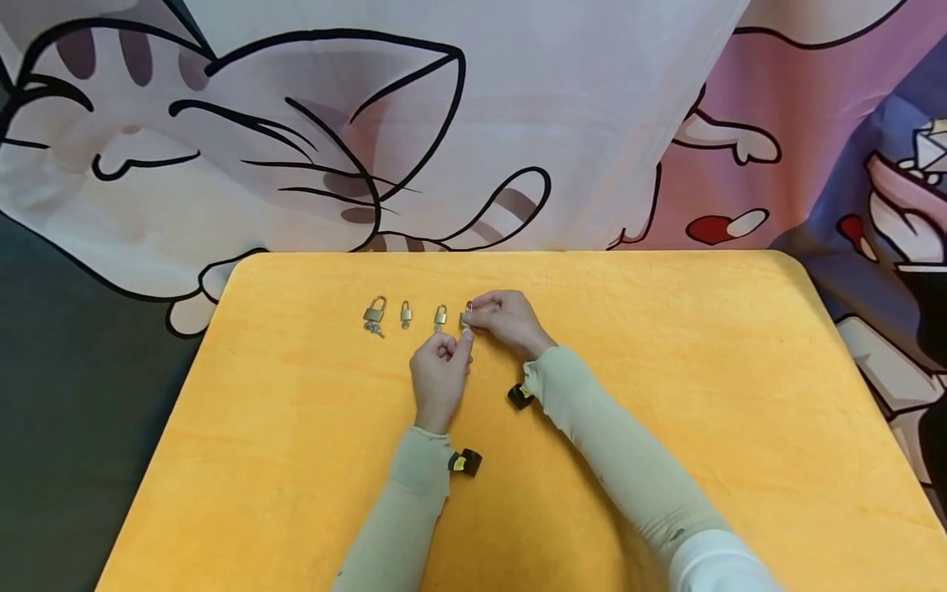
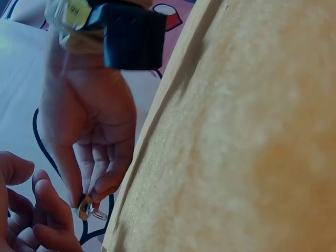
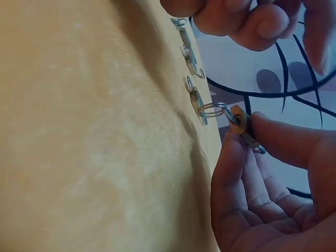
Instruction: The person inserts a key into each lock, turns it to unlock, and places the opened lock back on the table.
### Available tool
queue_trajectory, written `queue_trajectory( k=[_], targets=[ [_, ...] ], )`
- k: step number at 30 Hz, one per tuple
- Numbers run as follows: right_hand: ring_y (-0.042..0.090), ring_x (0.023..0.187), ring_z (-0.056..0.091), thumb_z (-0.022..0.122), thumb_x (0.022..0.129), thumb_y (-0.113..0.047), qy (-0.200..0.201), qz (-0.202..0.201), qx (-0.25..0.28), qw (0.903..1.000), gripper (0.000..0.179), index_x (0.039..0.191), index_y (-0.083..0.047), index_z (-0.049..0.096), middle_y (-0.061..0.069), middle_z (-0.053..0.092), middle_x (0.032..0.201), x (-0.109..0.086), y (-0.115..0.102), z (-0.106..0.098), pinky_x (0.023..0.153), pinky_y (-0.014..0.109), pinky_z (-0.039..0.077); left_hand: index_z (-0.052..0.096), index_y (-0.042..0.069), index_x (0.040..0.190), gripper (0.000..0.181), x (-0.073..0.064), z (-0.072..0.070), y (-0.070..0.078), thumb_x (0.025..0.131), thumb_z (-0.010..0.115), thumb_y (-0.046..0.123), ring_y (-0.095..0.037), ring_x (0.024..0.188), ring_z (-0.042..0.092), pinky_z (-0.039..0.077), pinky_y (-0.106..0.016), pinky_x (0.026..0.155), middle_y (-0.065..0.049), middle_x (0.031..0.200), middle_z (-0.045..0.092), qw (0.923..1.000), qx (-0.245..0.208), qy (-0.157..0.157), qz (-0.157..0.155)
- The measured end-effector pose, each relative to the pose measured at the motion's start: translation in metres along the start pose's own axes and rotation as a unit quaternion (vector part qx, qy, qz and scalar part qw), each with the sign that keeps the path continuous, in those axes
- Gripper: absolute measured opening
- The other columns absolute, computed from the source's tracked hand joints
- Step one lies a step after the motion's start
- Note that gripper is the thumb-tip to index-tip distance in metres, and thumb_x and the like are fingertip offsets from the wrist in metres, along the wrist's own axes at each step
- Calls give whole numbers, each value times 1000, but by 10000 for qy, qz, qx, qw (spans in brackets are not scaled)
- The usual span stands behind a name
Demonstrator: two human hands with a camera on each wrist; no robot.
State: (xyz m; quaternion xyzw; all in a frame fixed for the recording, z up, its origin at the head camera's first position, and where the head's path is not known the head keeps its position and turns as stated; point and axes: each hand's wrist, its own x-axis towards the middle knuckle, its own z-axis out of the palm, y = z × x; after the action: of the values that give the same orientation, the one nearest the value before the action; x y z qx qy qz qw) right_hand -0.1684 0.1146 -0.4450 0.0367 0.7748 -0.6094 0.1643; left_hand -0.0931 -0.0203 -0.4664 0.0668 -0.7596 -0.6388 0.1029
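Observation:
Between thumb and fingers, my right hand (image 1: 510,319) pinches a small brass padlock (image 3: 240,122). From the padlock's bottom hangs a key on a metal ring (image 3: 214,109). My left hand (image 1: 441,374) is just in front of it, fingers loosely curled and thumb pointing toward the padlock. In the right wrist view a gap shows between the left thumb (image 3: 319,37) and the padlock, and nothing is seen in that hand. To the left, two small padlocks, one (image 1: 441,314) nearer the hands and another (image 1: 405,312) beyond, lie in a row with a larger padlock (image 1: 374,311).
The padlocks lie near the far edge of a yellow-covered table (image 1: 296,460). Keys (image 1: 374,329) lie at the large padlock's bottom. Behind the table hangs a cloth (image 1: 577,107) printed with cartoon cats. Each wrist wears a strapped black camera (image 1: 468,462).

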Motion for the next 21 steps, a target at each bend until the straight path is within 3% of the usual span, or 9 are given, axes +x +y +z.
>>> queue_trajectory(
  k=[9, 16, 21],
  targets=[
    [18, 81, 63, 83, 84, -19, 168, 211, -854, 9960, 29, 107, -4, 72, 8, 74, 91, 10, -9, 8, 72, 27, 48, 54, 6, 68, 36, 2, 1, -1, 93, 74, 21, -11, 45, 55, 40, -19, 42, -7, 61, 65, 9998, -78, -56, -192],
    [19, 80, 67, 82, 84, -19, 422, -99, -1608, 9860, 25, 102, -4, 73, 6, 75, 89, 9, -8, 12, 70, 29, 51, 53, 7, 67, 37, 2, -1, -2, 94, 73, 21, -23, 48, 59, 41, -20, 43, -6, 60, 64, 9999, 15, -25, -150],
    [19, 83, 68, 83, 84, -18, 701, -140, -1938, 9784, 23, 99, -4, 74, 6, 74, 91, 8, -6, 14, 73, 31, 54, 53, 7, 67, 36, 1, -1, -3, 94, 73, 22, -20, 47, 58, 41, -21, 42, -5, 60, 64, 9998, -42, -90, -146]
  ],
)
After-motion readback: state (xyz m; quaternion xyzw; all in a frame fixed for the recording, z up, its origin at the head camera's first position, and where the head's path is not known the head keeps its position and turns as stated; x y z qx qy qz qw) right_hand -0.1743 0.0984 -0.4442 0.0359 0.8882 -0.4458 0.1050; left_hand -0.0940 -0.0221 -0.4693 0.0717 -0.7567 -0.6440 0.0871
